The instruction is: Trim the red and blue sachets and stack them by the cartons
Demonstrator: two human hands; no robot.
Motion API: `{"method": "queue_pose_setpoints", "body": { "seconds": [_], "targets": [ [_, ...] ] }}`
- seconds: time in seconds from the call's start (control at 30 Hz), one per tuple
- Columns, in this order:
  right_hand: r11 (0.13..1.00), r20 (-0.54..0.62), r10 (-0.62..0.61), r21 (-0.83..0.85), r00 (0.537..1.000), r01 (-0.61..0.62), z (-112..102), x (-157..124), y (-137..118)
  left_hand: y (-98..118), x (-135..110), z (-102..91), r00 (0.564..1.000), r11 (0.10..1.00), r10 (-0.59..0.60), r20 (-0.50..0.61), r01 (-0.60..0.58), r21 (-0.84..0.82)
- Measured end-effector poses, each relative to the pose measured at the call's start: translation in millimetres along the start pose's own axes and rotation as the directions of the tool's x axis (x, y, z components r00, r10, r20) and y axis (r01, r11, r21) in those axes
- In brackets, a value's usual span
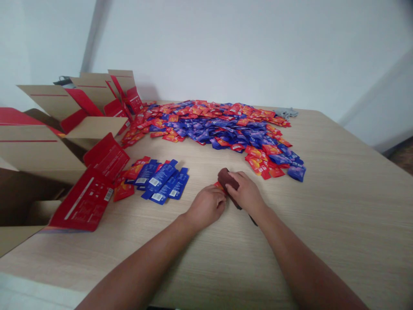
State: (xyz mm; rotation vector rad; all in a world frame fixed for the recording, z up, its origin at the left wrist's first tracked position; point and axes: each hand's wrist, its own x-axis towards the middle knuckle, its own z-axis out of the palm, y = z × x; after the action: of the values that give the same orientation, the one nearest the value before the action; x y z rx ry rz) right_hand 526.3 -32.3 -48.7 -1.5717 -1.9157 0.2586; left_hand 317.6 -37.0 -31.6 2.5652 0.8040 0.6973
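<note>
My right hand [245,189] is closed on a dark brown, cloth-like roll [229,178] that lies on the table. A thin dark strip shows below it, by my wrist. Right beside it, my left hand [208,204] has its fingers curled at the edge of a small red packet [218,185]. Most of that packet is hidden under the brown roll and my fingers. To the left of my hands lie several flat blue cartons [164,176] with white barcode labels, overlapping one another.
A long heap of red and blue sachets [219,125] spreads across the back of the table [338,206]. Open cardboard boxes [29,146] with red flaps stand along the left side. A grey crumpled item [286,113] sits at the heap's right end, near the wall.
</note>
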Motion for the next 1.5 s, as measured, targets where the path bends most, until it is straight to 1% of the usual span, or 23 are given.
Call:
{"method": "queue_pose_setpoints", "body": {
  "seconds": [0.2, 0.3, 0.43, 0.53, 0.6, 0.67, 0.73, 0.8, 0.87, 0.93, 1.1, 1.23, 1.33, 1.37, 1.43, 1.5],
  "targets": [
    [0.987, -0.108, 0.130, -0.078, 0.986, -0.138, -1, 7, 20, 1, 2, -1.6, 1.000, 1.000, 0.019, 0.016, -0.019, 0.006],
    [0.981, -0.128, 0.156, -0.093, 0.979, -0.168, -3, 8, 30, 1, 2, -2.2, 1.000, 1.000, 0.017, 0.021, -0.017, 0.023],
    [0.981, -0.149, 0.158, -0.088, 0.976, -0.172, -5, 6, 31, 1, 1, -1.6, 1.000, 1.000, 0.011, 0.029, -0.011, 0.016],
    [0.984, -0.209, 0.152, -0.055, 0.966, -0.167, -8, 4, 26, 0, 0, -0.8, 1.000, 1.000, 0.006, 0.030, -0.006, -0.002],
    [0.991, -0.271, 0.128, -0.005, 0.954, -0.134, -10, 2, 20, -1, 0, -0.3, 1.000, 1.000, 0.006, 0.025, -0.006, -0.012],
    [0.996, -0.307, 0.079, 0.056, 0.948, -0.065, -12, -1, 11, -1, 0, 0.2, 1.000, 1.000, 0.012, 0.013, -0.011, -0.020],
    [0.994, -0.282, 0.011, 0.109, 0.959, 0.021, -13, -3, 2, -1, 0, 0.7, 1.000, 1.000, 0.015, 0.006, -0.015, -0.022],
    [0.988, -0.185, -0.066, 0.125, 0.980, 0.090, -11, -4, -6, 0, 0, 1.0, 1.000, 1.000, 0.009, -0.001, -0.009, -0.009],
    [0.988, -0.087, -0.121, 0.091, 0.989, 0.129, -8, -5, -10, 0, 0, 1.1, 1.000, 1.000, -0.002, -0.009, 0.002, 0.012],
    [0.990, -0.044, -0.138, 0.032, 0.989, 0.139, -3, -4, -10, 1, 0, 1.0, 1.000, 1.000, -0.006, -0.014, 0.007, 0.024],
    [0.996, -0.051, -0.076, -0.043, 0.996, 0.074, 5, 0, -3, 1, 1, 0.1, 1.000, 1.000, -0.006, 0.012, 0.006, 0.004],
    [0.993, -0.086, 0.026, -0.108, 0.996, -0.035, 2, 5, 6, 0, 1, 0.4, 1.000, 1.000, -0.002, 0.017, 0.002, -0.020],
    [0.983, -0.118, 0.088, -0.148, 0.989, -0.106, -2, 9, 14, 1, 2, 1.6, 1.000, 0.999, -0.019, -0.002, 0.019, -0.032],
    [0.980, -0.128, 0.106, -0.153, 0.986, -0.125, -3, 10, 17, 1, 2, 2.0, 0.999, 0.999, -0.034, -0.019, 0.033, -0.031],
    [0.978, -0.140, 0.123, -0.149, 0.983, -0.144, -4, 11, 21, 1, 4, 2.6, 0.992, 0.996, -0.089, -0.090, 0.090, 0.001],
    [0.983, -0.139, 0.117, -0.128, 0.983, -0.135, -4, 10, 24, -1, 6, 3.1, 0.967, 0.978, -0.181, -0.180, 0.196, 0.070]
  ]
}}
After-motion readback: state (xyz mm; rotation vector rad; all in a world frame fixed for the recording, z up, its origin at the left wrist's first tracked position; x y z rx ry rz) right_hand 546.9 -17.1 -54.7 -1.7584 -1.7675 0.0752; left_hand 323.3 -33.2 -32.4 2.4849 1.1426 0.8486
